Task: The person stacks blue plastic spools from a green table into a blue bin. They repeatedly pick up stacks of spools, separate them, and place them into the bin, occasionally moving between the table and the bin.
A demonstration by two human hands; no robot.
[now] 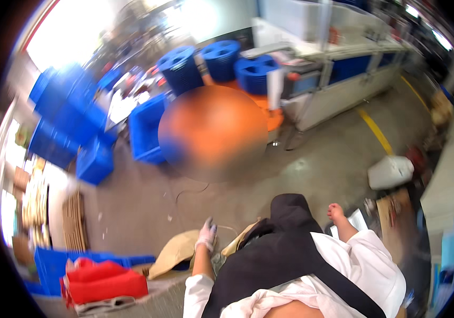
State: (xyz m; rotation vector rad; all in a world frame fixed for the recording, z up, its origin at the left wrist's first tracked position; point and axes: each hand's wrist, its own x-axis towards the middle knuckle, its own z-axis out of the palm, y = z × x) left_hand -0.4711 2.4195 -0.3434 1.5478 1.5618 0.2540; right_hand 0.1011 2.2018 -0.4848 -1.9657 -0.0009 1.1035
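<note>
My left hand (206, 234) wears a pale glove with grey fingertips. Its fingers are stretched forward and it appears to hold nothing. Close beside it lies a tan, curved object (176, 253), whose kind I cannot make out. My right hand (335, 212) is bare, out to the right of my black apron (274, 259). Its fingers are curled in, with nothing visible in them. A white sheet (356, 221) shows just beyond the right wrist, partly hidden by my arm.
Blue bins (73, 111) are stacked at left, near an open blue crate (146, 127). Blue ribbed drums (221, 59) stand behind a smeared orange area (221, 119). A white machine (343, 85) fills the far right. Red cloth (105, 281) lies lower left; a white jug (391, 172) stands right.
</note>
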